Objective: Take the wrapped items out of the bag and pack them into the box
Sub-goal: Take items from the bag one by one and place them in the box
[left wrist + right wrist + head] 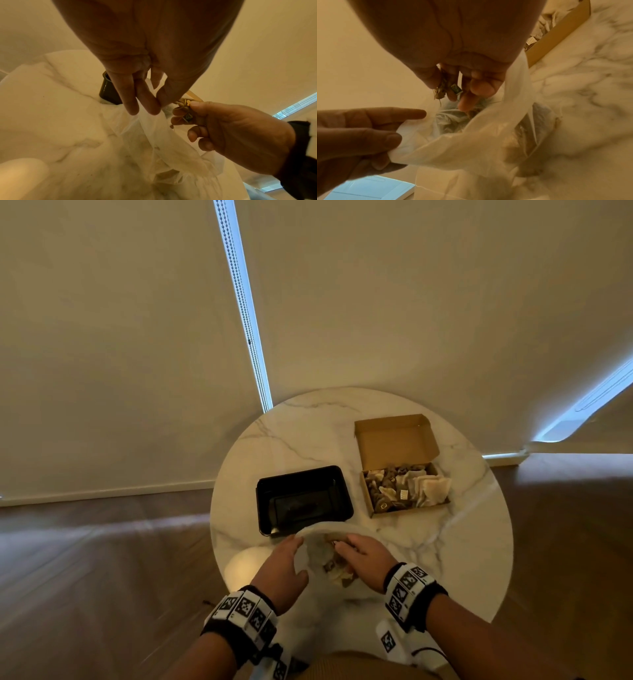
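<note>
Marble-topped round table point(428, 549) first, from the head view: a translucent plastic bag point(320, 534) lies at the near edge between both hands. The left hand point(286, 565) lifts the bag's rim, probably to keep the mouth open, while the right hand point(368, 558) is at that opening, fingers curled down. Beyond them sits a black plastic tray point(303, 499) with nothing visible inside, and to its right an open cardboard box point(397, 441), lid flap standing back, already well filled with small wrapped items point(407, 487); some lean over its right wall.

Over to the left wrist view: thumb and fingers pinch a fold of the bag's film and pull it upward. Across the opening, the right hand's fingertips point(176, 119) grip a small brown wrapped item point(186, 116) with a dark label, lifted just above the bag.

Right wrist view now: the same item is held between thumb and curled fingers, straight over the open mouth. More wrapped pieces show dimly through the film down inside, so the bag isn't empty yet. The box's cardboard wall stands near, up to the right, a short carry away, I'd judge.
</note>
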